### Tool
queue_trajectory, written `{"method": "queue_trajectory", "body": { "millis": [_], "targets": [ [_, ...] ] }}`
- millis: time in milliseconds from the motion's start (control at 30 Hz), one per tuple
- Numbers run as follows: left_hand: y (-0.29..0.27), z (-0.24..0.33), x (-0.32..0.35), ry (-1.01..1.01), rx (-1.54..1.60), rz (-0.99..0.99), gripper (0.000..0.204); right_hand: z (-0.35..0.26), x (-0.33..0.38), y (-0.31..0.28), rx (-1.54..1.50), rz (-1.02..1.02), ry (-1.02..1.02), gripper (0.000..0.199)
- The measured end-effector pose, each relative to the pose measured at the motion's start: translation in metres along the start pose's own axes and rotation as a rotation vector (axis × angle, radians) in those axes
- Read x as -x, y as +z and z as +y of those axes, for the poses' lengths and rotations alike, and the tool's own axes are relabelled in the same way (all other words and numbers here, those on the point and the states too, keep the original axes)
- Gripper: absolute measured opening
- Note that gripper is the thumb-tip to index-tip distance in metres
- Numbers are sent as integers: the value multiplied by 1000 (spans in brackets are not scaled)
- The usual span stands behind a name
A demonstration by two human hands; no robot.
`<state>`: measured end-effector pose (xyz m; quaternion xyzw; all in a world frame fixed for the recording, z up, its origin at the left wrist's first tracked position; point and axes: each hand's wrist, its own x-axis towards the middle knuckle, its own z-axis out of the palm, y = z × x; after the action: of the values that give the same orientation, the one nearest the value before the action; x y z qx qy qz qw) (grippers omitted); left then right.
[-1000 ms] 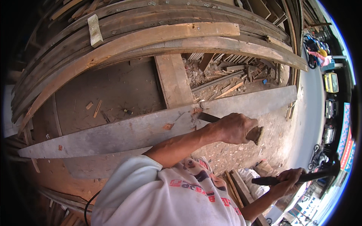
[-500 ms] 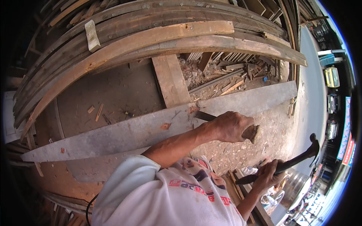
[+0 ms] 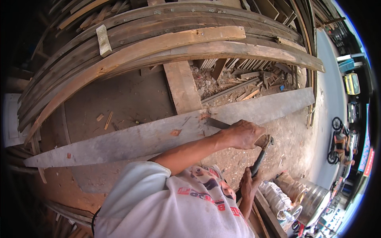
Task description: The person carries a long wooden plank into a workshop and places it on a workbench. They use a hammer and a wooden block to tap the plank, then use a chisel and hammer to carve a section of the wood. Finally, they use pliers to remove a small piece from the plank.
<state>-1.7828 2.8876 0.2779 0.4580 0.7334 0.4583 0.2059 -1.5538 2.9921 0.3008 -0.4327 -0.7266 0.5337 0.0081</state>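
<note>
Head view: we see a long grey plank (image 3: 151,138) slanting from past eight o'clock to past two. At four o'clock sits a silvery drum (image 3: 317,202), near a white bag (image 3: 276,193) — we cannot tell what either contains. Toward five, our right hand (image 3: 248,184) is wrapped round a hammer (image 3: 260,160). Before four, our left hand (image 3: 245,135) is clenched on a chisel (image 3: 217,123) — tip at the plank, handle end right by the hammer's head.

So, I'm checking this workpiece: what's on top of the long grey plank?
A chisel, held in the left hand, meets the plank. The left forearm covers part of the near edge; anything there is hidden.
</note>
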Motion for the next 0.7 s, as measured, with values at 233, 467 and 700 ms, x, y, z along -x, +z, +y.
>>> {"method": "queue_trajectory", "body": {
  "millis": [233,467,700],
  "targets": [
    [36,-23,-6,114,-353,127,55,37,5,-2,-56,-8,69,27],
    [-33,30,2,-39,156,94,62,48,-5,-14,-62,-64,61,30],
    [-123,77,81,228,348,742,59,40,-16,-18,28,-63,-70,28]
  ]
}}
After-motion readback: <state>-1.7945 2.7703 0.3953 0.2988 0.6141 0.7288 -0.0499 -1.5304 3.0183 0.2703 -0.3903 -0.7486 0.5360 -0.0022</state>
